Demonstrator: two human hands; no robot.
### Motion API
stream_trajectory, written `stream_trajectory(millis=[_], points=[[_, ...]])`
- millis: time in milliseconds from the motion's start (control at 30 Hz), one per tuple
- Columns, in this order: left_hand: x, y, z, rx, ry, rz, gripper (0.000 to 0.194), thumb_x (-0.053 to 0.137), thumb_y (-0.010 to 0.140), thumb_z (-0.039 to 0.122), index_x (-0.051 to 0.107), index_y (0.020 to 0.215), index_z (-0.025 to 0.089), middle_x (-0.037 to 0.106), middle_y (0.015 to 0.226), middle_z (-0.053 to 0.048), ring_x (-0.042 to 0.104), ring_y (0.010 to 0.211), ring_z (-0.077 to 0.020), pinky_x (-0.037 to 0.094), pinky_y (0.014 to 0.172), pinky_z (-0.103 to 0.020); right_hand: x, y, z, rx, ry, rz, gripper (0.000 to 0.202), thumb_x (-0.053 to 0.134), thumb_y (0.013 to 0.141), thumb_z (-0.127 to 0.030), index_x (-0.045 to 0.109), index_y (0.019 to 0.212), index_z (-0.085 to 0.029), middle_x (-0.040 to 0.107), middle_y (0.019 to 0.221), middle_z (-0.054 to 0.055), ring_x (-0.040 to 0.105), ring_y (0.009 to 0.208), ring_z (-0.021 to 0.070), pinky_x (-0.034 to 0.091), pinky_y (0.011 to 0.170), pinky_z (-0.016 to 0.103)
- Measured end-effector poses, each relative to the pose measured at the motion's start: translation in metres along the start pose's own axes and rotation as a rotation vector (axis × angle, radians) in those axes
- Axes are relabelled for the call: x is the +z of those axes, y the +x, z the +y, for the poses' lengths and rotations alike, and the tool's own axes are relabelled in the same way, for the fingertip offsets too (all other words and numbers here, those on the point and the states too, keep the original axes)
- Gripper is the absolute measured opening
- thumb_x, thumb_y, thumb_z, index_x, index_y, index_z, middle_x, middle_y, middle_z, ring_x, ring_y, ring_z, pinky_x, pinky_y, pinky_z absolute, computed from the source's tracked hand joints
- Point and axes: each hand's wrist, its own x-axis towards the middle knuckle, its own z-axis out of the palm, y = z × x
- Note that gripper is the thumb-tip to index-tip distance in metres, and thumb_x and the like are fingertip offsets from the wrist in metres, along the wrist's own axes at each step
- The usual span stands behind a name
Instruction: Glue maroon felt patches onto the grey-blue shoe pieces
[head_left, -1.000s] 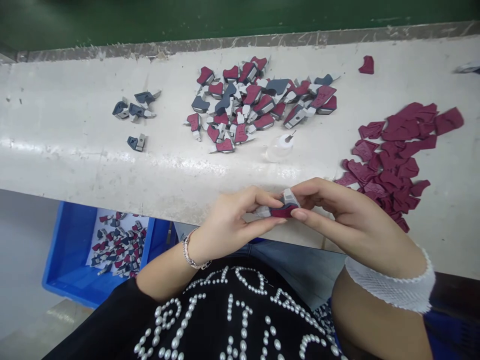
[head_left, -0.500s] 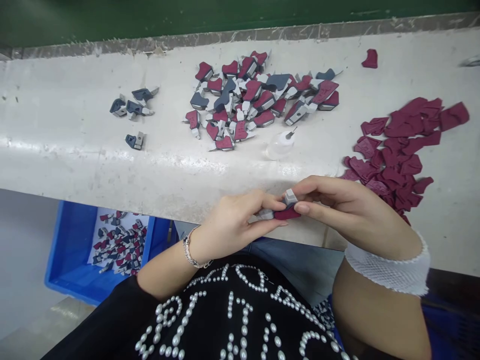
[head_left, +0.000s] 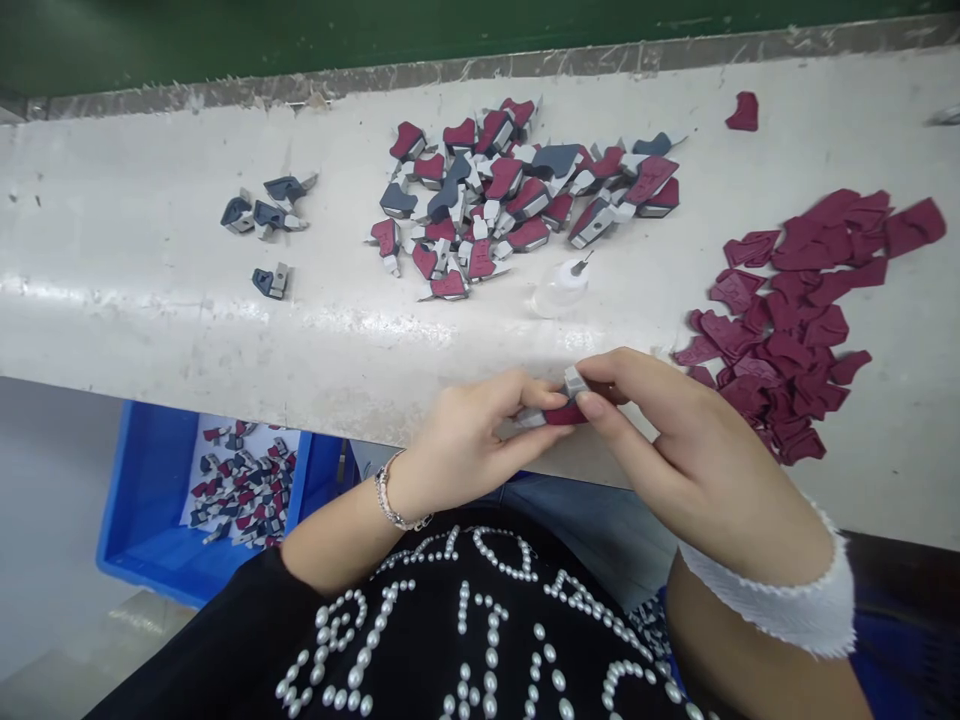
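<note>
Near the table's front edge, my left hand (head_left: 480,430) pinches one end of a small red, dark and grey part (head_left: 564,412). My right hand (head_left: 667,430) grips the other end of the same part, thumb and index finger at its grey block. Fingers partly cover the part. Beyond my hands stands a clear bottle with a thin needle tip (head_left: 562,288). A heap of assembled red, dark and grey parts (head_left: 506,180) lies behind the bottle. Loose red pieces (head_left: 806,330) are spread to the right of my right hand.
Several dark and grey parts (head_left: 270,212) lie on the table (head_left: 150,330) at the left. One red piece (head_left: 742,112) sits apart at the back right. A blue bin (head_left: 146,490) holding many parts stands below the front edge, at lower left.
My right hand and wrist have swung slightly down and left, uncovering more of the red pieces. Both hands still hold the part, which has shifted slightly up and left.
</note>
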Motion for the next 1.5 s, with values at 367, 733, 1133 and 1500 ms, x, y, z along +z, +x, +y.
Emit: stream_trajectory(millis=[367, 733, 1133, 1500], points=[[0.000, -0.001, 0.005, -0.378, -0.500, -0.010, 0.035, 0.078, 0.082, 0.024, 0.057, 0.110, 0.020, 0.078, 0.104, -0.006, 0.077, 0.095, -0.0179, 0.065, 0.088, -0.030, 0.009, 0.000, 0.002, -0.054, -0.037, -0.022, 0.012, 0.043, 0.106, -0.031, 0.050, 0.109, -0.022, 0.060, 0.084, 0.000, 0.058, 0.072, 0.0147, 0.042, 0.063, 0.029], [-0.010, 0.003, 0.011, -0.375, -0.443, -0.300, 0.020, 0.069, 0.089, 0.031, 0.071, 0.102, 0.017, 0.077, 0.086, -0.004, 0.073, 0.077, -0.0163, 0.062, 0.071, -0.027, -0.010, -0.001, 0.005, -0.201, -0.085, -0.139, 0.020, 0.043, 0.105, -0.032, 0.057, 0.112, -0.020, 0.064, 0.086, 0.002, 0.061, 0.076, 0.0164, 0.046, 0.065, 0.029], [-0.009, -0.001, 0.008, -0.084, -0.375, -0.314, 0.017, 0.065, 0.091, 0.030, 0.073, 0.091, 0.014, 0.074, 0.081, -0.006, 0.068, 0.072, -0.0149, 0.055, 0.064, -0.025, -0.019, -0.005, 0.005, -0.347, -0.034, -0.184, 0.018, 0.049, 0.104, -0.031, 0.059, 0.116, -0.020, 0.066, 0.088, 0.002, 0.063, 0.079, 0.0133, 0.049, 0.068, 0.024], [0.009, -0.011, -0.003, 0.232, -0.039, -0.023, 0.007, 0.063, 0.088, 0.019, 0.066, 0.093, 0.015, 0.057, 0.052, 0.005, 0.054, 0.048, -0.0092, 0.053, 0.069, -0.027, -0.009, -0.011, -0.005, -0.250, -0.049, -0.182, 0.014, 0.043, 0.103, -0.025, 0.055, 0.108, -0.020, 0.060, 0.089, 0.001, 0.054, 0.078, 0.0155, 0.042, 0.068, 0.030]])
